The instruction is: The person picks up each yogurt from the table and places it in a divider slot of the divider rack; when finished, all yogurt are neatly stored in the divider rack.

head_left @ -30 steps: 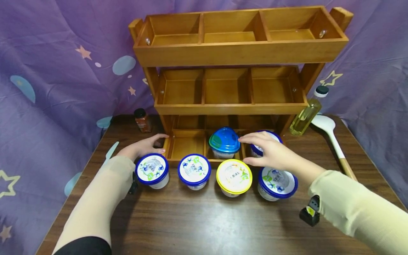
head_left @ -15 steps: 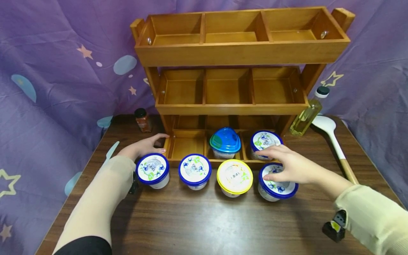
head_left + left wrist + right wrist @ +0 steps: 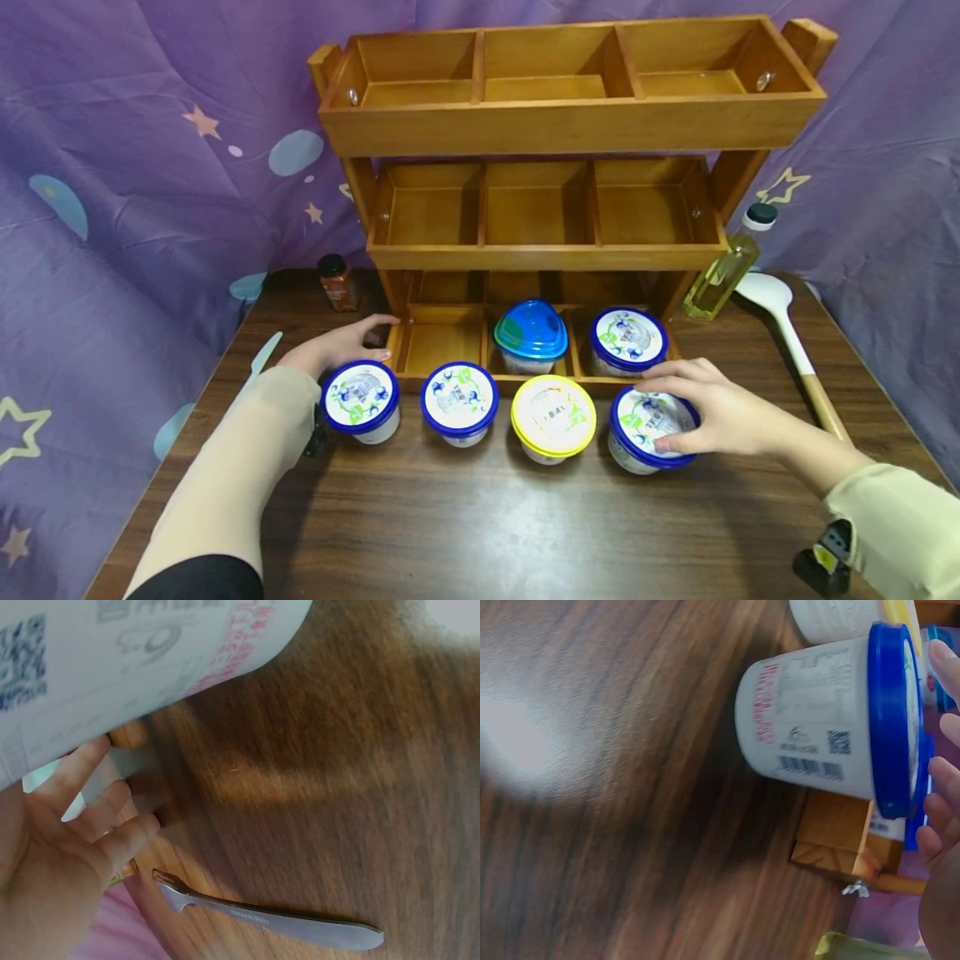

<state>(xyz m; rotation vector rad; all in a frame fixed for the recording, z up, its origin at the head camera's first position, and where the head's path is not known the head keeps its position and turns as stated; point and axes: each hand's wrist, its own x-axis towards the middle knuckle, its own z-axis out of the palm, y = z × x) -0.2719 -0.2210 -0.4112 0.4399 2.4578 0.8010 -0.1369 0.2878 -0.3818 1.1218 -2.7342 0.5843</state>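
Observation:
My left hand (image 3: 341,346) is at the left end of the wooden rack's (image 3: 570,129) bottom tier, thumb and index finger either side of its front corner. Just in front stands a blue-lidded tub (image 3: 362,398). My right hand (image 3: 708,408) hovers over another blue-lidded tub (image 3: 647,429) at the front right, its thumb overlapping the lid and fingers near the back rim. In the right wrist view the fingers (image 3: 945,776) are spread beside that tub's lid. Inside the bottom tier, a blue triangular-lidded tub (image 3: 531,333) sits in the middle compartment and a blue-lidded tub (image 3: 628,340) in the right one.
Another blue-lidded tub (image 3: 459,404) and a yellow-lidded tub (image 3: 553,418) stand in the front row. An oil bottle (image 3: 723,271) and white ladle (image 3: 780,312) are at right. A spice jar (image 3: 337,283) and small fork (image 3: 270,915) are at left.
My right hand has moved away from the tub in the right compartment, coming forward and right to the front-right tub. The left hand has stayed at the rack's end.

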